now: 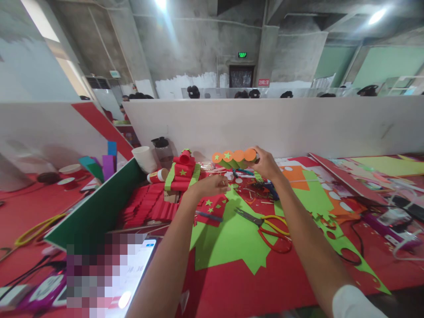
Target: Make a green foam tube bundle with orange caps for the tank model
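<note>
Right grip (266, 163) holds orange-topped rolls (239, 156); green sign (242, 55) reads "EXIT".

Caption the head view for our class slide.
Right hand holding four orange-ended green cylinders, two starred, beyond scissors and green paper.

Near the far edge of the red surface (225, 293), the right hand (264, 162) is holding a row of orange-ended green rolls (239, 156), the left hand (210, 186) is hovering beside a red paper model (183, 172), and scissors (256, 220) are lying on a green sheet (228, 245).
</note>
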The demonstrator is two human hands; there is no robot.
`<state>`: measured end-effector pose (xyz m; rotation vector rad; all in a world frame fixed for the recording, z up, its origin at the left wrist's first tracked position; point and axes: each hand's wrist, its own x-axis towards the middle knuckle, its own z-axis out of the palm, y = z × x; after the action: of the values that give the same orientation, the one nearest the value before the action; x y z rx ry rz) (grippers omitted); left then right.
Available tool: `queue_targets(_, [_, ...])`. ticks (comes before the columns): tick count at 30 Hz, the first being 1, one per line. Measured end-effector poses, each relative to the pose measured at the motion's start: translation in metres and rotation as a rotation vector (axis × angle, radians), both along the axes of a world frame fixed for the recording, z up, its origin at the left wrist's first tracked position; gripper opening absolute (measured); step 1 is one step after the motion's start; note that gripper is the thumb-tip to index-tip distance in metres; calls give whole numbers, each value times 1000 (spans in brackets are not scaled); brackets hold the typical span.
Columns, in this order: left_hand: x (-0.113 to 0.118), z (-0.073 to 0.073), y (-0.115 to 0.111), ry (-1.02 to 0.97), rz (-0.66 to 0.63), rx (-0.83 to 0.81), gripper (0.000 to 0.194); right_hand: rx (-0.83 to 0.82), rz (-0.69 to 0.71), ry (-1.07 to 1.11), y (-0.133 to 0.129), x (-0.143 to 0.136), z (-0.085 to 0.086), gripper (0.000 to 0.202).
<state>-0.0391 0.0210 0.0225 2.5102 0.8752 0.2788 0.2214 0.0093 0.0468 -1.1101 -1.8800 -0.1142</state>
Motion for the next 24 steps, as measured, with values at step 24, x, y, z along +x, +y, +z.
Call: queue_targets(24, [0,63,-1,-270,-28,53,17,-38,58,57,6,-7,-11,31])
